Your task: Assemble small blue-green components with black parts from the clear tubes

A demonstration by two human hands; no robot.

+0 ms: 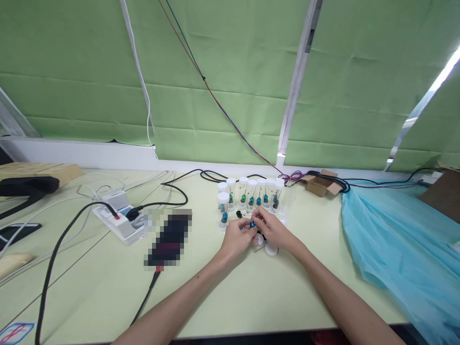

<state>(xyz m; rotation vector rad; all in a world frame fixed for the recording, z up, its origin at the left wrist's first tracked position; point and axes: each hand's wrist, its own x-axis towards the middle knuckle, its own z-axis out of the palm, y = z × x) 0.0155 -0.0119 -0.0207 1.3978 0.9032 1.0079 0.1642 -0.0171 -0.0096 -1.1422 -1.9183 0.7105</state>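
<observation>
My left hand [237,235] and my right hand [273,229] meet over the table, with the fingers of both pinched together. Between their fingertips is a small shiny blue part [252,224], too small for me to name. Just beyond my hands stand several clear vials [223,211] with white caps, holding small blue or green pieces with thin stems. A small black piece [239,214] lies in front of the vials. Close under my hands are a white round cap [271,249] and another white cap [258,239], partly hidden by my fingers.
Left of my hands lies a blurred-out dark device [170,238] with a cable. Further left is a white power strip [120,218] with plugs and cords. A small open cardboard box [321,182] stands at the back; blue sheeting [384,235] covers the right side.
</observation>
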